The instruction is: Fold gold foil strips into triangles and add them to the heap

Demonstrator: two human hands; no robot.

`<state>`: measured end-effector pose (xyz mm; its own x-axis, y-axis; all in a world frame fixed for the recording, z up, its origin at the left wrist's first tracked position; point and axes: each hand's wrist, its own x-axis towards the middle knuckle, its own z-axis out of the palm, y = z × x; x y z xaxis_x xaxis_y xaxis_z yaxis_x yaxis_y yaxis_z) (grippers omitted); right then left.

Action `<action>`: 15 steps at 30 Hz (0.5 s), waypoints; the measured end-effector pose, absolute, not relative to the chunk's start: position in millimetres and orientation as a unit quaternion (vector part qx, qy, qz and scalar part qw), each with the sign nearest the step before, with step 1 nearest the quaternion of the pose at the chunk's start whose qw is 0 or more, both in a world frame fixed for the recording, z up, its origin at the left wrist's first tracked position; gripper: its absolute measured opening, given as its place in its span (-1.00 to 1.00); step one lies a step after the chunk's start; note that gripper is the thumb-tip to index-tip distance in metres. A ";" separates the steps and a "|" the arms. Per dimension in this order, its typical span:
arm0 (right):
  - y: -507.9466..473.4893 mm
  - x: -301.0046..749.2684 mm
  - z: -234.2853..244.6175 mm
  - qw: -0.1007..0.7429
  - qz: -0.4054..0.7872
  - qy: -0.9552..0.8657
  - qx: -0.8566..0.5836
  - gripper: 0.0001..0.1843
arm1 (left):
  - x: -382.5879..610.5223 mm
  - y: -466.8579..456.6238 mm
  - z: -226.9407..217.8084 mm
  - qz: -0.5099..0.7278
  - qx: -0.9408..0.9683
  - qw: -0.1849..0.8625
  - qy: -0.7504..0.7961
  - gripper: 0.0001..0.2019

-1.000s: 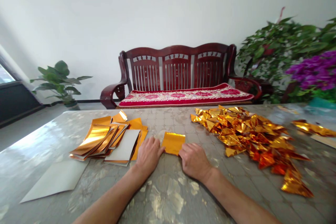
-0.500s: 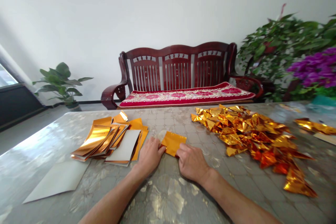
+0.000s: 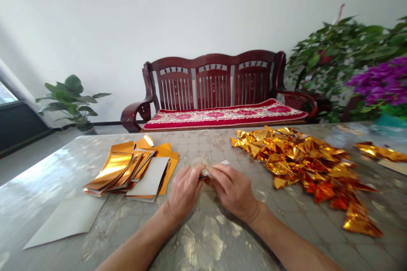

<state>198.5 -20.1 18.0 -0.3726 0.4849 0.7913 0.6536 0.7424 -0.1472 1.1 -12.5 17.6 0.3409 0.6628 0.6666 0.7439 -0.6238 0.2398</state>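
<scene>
My left hand (image 3: 183, 191) and my right hand (image 3: 233, 189) meet at the middle of the table (image 3: 203, 237). Both pinch a small gold foil sheet (image 3: 212, 169), lifted so that mostly its pale back edge shows between the fingers. Just left of my left hand lies a fanned stack of flat gold foil sheets (image 3: 130, 168), some turned white side up. To the right of my right hand spreads a pile of folded gold foil triangles (image 3: 305, 161).
A single white sheet (image 3: 65, 221) lies near the table's front left. More gold foil (image 3: 380, 152) sits at the far right edge. Behind the table stand a dark wooden bench with a red cushion (image 3: 219, 93) and potted plants (image 3: 356, 63).
The gold sheet lay flat under my fingertips before. Now both hands have drawn together and lifted it, and its gold face is mostly hidden.
</scene>
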 end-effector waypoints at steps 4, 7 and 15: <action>-21.3 194.5 16.8 0.443 -0.080 -0.834 -0.318 -0.55 | 1.8 -18.8 19.3 -0.406 -0.819 0.095 -0.393 -0.79; -21.1 192.4 17.8 0.454 -0.038 -0.825 -0.335 -0.64 | 3.2 -18.2 18.8 -0.418 -0.812 0.064 -0.403 -0.83; -14.6 200.7 14.8 0.510 0.067 -0.785 -0.345 -0.78 | -7.8 -1.2 16.0 -0.339 -0.830 0.042 -0.441 -0.82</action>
